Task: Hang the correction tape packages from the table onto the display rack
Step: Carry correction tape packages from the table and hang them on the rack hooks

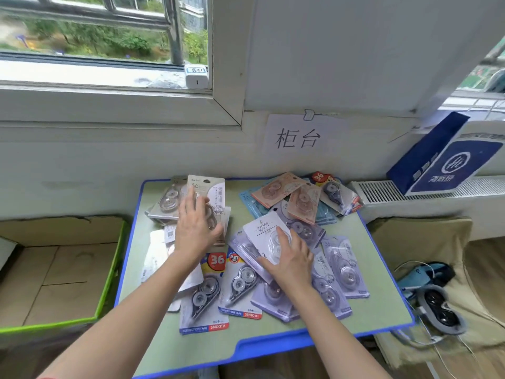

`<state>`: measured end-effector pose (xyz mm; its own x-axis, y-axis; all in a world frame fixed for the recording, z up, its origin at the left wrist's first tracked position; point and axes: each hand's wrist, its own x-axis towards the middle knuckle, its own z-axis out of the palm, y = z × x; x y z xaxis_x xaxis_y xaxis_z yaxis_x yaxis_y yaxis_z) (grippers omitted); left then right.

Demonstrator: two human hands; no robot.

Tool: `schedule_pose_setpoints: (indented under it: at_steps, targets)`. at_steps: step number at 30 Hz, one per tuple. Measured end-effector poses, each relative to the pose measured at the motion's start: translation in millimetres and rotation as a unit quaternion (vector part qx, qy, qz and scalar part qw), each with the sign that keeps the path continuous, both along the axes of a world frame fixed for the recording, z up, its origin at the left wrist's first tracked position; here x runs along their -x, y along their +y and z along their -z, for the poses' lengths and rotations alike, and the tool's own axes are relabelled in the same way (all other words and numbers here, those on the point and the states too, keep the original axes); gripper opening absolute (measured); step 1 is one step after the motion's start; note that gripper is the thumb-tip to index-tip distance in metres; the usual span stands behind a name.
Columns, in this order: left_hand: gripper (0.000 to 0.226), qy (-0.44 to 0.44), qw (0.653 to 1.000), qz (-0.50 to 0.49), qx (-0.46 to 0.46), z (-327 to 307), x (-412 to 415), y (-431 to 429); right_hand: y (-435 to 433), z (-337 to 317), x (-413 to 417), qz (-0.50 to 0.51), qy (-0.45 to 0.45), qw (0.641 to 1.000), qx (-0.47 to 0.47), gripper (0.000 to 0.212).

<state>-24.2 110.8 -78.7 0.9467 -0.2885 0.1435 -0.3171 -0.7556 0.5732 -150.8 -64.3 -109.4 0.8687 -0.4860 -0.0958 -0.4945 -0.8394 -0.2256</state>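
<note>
The packages crowd the table's middle and far edge; bare top lies along its near and right edges, with a cardboard box flanking the left edge

- Beige package: face up on a stack at the table's far left corner, under the left hand.
- White package: tilted, mid-table, gripped by the right hand.
- Yellow-topped "36" package: flat near the front edge.
- Peach package: overlapping others at the far edge.
</note>
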Motion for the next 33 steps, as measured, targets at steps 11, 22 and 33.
schedule_pose_setpoints:
  at_steps: [11,22,33]
  targets:
    - [0.06,-0.013,1.0,-0.004,0.009,3,162,-4,-22,-11,124,-0.01,-0.051,0.997,-0.053,0.086]
    - [0.063,0.013,0.995,0.092,0.022,5,304,-30,-24,-16,279,0.095,-0.098,0.99,-0.039,0.089]
    - [0.062,0.019,0.96,0.277,-0.023,26,449,-26,28,-1,480,0.281,-0.088,0.955,-0.047,0.088]
